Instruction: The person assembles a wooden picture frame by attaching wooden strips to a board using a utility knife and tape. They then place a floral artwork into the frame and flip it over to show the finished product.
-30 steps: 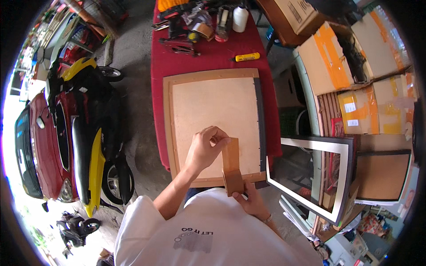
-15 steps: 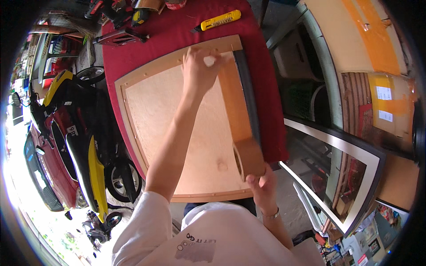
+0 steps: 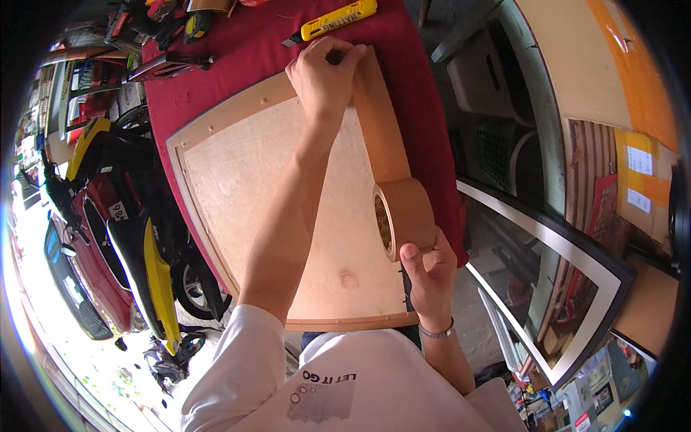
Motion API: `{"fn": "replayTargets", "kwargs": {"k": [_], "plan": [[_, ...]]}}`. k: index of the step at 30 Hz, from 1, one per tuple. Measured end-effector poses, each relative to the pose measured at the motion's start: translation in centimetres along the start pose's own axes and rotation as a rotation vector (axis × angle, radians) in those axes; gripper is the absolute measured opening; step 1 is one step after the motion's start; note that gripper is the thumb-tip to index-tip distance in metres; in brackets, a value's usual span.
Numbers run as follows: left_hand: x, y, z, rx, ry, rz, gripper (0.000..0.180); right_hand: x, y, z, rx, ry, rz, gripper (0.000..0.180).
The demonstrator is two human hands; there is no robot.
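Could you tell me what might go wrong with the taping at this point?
The strip of brown tape is stretched long between the left hand pinning its far end and the roll in the right hand; if the roll drifts sideways, the tape may land crooked off the frame edge or wrinkle. The yellow utility knife lies close to the left hand, so a slip could meet it.

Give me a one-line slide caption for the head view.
Left hand presses brown tape onto the far edge of a wooden frame back while right hand holds the tape roll.
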State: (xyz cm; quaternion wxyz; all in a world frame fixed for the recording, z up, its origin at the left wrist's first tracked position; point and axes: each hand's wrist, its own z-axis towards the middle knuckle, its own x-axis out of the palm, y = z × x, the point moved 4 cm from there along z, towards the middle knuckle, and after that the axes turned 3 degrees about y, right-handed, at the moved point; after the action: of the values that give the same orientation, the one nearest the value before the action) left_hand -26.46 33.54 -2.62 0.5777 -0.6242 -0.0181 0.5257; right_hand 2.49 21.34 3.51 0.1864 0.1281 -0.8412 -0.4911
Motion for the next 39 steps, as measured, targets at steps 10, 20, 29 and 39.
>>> {"fn": "replayTargets", "kwargs": {"k": [10,20,29,39], "plan": [[0.0,-0.1,0.1,0.012,-0.020,0.011,0.025,0.6,0.6,0.2,0.002,-0.032,-0.026,0.039],[-0.3,0.3,0.0,-0.018,-0.074,0.141,0.040,0.8,0.6,0.3,-0.038,-0.024,-0.054,0.035],[-3.1,0.2,-0.2,0.640,0.221,0.157,0.039,0.7,-1.1,0.6,-0.003,-0.036,-0.091,0.041],[-0.5,0.8,-0.7,0.783,0.495,0.231,0.048,0.7,-0.5,-0.1,-0.013,-0.037,-0.402,0.042]]}}
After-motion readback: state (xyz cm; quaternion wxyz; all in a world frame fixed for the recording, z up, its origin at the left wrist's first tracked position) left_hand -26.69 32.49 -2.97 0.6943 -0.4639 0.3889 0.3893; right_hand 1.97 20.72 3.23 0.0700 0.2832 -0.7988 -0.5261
